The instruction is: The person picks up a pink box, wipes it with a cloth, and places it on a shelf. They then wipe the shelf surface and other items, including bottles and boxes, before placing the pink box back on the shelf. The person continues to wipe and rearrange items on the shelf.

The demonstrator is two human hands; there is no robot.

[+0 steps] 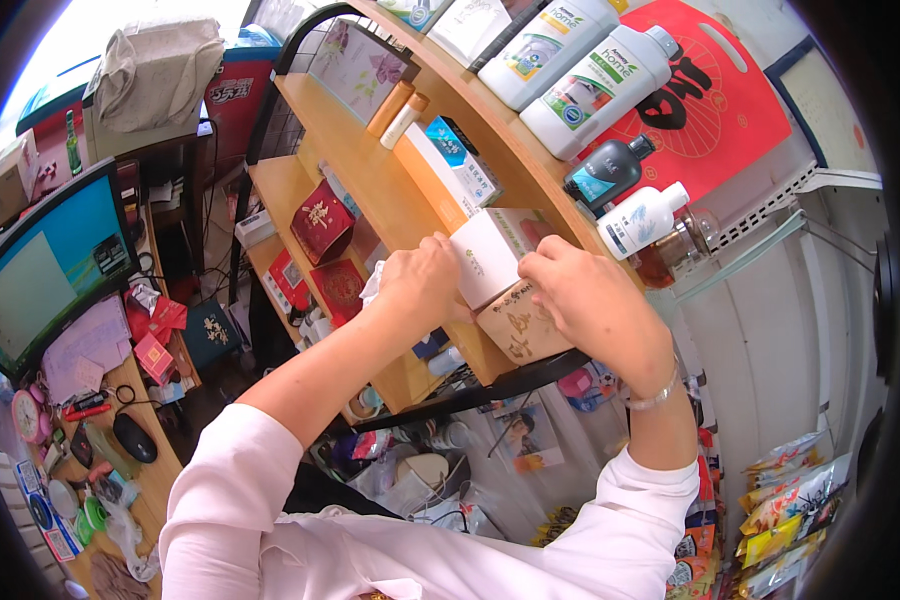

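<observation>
A white box with green print sits atop a tan box bearing dark brushed characters, at the near end of a wooden shelf. My left hand is at the white box's left side, its fingertips by the edge. Crumpled white cloth pokes out from behind that hand, apparently held in it. On the other side, the thumb and fingers of my right hand grip the white box's right edge, with the lower fingers against the tan box. My palms hide parts of both boxes.
Large white bottles, a dark bottle and a smaller white bottle line the upper shelf. Behind the white box lies a blue-and-white carton. Red boxes fill a lower shelf. Left stands a desk with a monitor.
</observation>
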